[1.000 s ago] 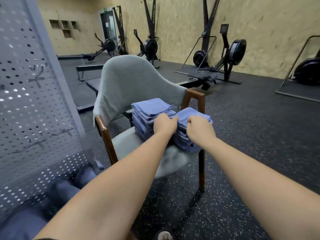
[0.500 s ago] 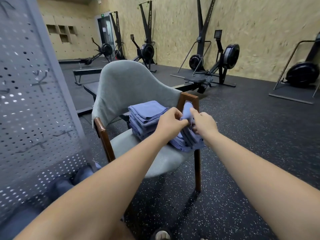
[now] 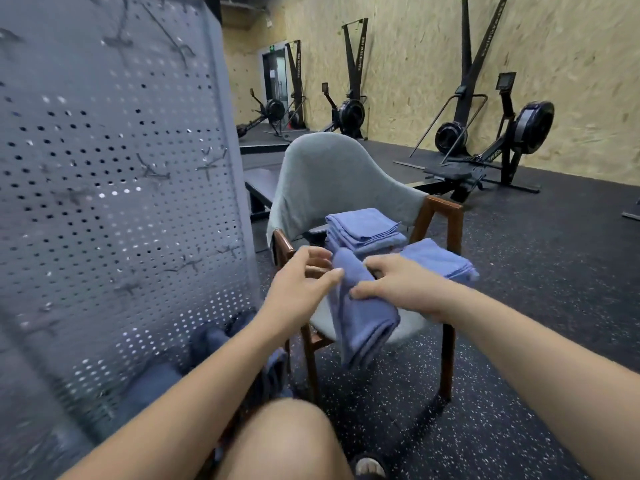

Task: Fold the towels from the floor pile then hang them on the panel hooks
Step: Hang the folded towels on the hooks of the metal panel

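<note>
A folded blue towel [image 3: 360,317] hangs in the air in front of the chair. My right hand [image 3: 398,285] grips its upper part, fingers curled round the cloth. My left hand [image 3: 299,282] is beside it with fingers spread, the thumb tip touching the towel's edge. Two stacks of folded blue towels lie on the chair seat: one at the back [image 3: 363,228], one at the right [image 3: 440,259]. The grey perforated panel [image 3: 114,202] with dark hooks [image 3: 209,164] stands at the left. A dark pile of towels [image 3: 214,337] lies on the floor behind the panel's foot.
The grey chair [image 3: 332,174] with wooden arms stands straight ahead on the speckled black floor [image 3: 536,306]. Rowing machines [image 3: 519,133] line the chipboard wall behind. My knee [image 3: 284,441] and a sandalled foot show at the bottom.
I lifted one folded towel off the right stack and carried it left and toward me. The view swung left, bringing the panel closer.
</note>
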Tool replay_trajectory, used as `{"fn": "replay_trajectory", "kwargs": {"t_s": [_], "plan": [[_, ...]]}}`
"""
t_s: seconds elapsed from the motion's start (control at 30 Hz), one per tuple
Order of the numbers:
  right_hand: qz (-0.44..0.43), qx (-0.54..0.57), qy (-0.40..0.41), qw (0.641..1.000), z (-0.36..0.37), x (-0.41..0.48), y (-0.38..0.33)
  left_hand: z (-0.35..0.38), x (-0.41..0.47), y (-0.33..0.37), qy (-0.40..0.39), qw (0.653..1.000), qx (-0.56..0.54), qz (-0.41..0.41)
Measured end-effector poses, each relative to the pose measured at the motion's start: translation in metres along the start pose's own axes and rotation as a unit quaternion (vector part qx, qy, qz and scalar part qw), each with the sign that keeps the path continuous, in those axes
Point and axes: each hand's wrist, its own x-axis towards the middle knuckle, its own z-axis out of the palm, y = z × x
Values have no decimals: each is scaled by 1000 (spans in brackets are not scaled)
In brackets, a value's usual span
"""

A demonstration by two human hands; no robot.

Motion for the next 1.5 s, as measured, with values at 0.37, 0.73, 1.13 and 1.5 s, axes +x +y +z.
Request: {"fn": "replay_trajectory", "kwargs": {"t_s": [0.37,0.73,1.13,1.5], "plan": [[-130,-155,-91,975,133,15,-99,-150,-133,-63,86,986,-75,-123],[-136,-247,-194,940,275,23,-163,-225,-216,-134,154,958,-124,-208],[-151,-280,-174,932,382,41,-189,-276,-199,-212,262,919,126,-267],[-116,-304,-125,937,382,63,-188,-250,-198,-206,375,889,153,-216]]}}
